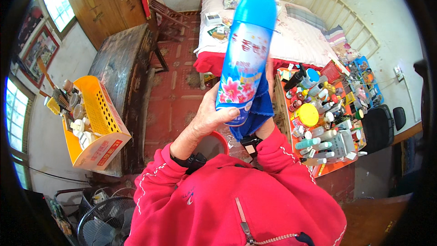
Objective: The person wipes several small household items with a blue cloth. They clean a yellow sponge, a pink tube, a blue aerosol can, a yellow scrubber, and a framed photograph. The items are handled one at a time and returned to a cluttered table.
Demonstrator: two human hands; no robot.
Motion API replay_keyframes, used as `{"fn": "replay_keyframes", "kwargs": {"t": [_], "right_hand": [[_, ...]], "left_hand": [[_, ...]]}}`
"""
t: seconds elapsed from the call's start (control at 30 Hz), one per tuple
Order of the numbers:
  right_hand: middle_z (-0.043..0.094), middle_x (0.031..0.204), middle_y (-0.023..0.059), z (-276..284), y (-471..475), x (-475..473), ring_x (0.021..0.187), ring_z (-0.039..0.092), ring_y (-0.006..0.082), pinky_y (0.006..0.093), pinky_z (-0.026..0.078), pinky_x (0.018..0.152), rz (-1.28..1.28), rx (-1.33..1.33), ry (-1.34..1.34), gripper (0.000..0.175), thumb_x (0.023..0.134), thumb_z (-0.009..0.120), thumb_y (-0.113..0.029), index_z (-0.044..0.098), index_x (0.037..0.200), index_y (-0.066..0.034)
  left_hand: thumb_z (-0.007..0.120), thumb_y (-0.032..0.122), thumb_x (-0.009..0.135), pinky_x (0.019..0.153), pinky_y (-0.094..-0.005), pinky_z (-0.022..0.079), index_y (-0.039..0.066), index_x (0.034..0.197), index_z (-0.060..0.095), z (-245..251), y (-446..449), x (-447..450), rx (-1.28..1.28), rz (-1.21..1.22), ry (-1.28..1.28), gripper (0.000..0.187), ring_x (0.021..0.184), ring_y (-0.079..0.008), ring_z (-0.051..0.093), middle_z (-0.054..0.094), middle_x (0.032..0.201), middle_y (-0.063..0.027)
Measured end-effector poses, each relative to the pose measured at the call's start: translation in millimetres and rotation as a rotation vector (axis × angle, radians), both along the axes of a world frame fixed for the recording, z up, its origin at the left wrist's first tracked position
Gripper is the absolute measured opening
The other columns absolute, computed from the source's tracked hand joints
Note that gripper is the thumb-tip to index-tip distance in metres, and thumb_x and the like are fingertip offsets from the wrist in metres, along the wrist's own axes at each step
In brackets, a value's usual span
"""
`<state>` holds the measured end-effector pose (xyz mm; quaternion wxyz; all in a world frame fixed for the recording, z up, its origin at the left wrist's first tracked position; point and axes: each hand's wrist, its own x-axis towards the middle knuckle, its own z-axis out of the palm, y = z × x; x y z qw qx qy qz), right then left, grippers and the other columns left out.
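Note:
A blue and white aerosol can (244, 58) with a light blue cap and pink flowers printed on it is held up in front of my chest. My left hand (211, 111) grips its lower end, the thumb across the base. Behind the can, my right hand (269, 75) holds a dark blue cloth (257, 116) against its side; most of that hand is hidden by the can and cloth.
A red-rimmed bucket (223, 140) stands on the floor below my hands. Right of me, many bottles and jars crowd an orange-topped table (290, 126). A yellow container (116, 126) of brushes and jars sits on a wooden chest (116, 51) at left. A bed (293, 49) lies ahead.

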<state>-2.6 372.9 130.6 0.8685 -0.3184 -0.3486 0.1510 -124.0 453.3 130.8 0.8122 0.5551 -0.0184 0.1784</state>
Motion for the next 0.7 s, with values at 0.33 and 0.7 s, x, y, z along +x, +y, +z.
{"fn": "replay_keyframes", "kwargs": {"t": [0.33, 0.7], "right_hand": [[0.061, 0.119, 0.0086, -50, -26, 1, 0.103, 0.062, 0.0182, 0.0312, 0.052, 0.09, 0.689, -0.093, 0.374, 0.046, 0.103, 0.028, -0.042, 0.046, 0.131, -0.0099], [0.06, 0.116, 0.01, -53, -43, -27, 0.109, 0.057, 0.0239, 0.0382, 0.045, 0.092, 0.5, -0.274, 0.338, 0.041, 0.091, 0.046, -0.037, 0.051, 0.12, -0.0087]], "left_hand": [[0.078, 0.037, 0.074, 0.083, -0.0348, 0.055, -0.002, 0.132, 0.042, -6, 1, 3, -0.168, -0.21, 0.034, 0.079, 0.094, -0.0201, 0.065, 0.062, 0.112, -0.0131], [0.078, 0.044, 0.073, 0.078, -0.035, 0.058, -0.006, 0.131, 0.042, -23, 2, 15, -0.155, -0.099, 0.076, 0.085, 0.088, -0.0247, 0.069, 0.063, 0.111, -0.0186]]}}
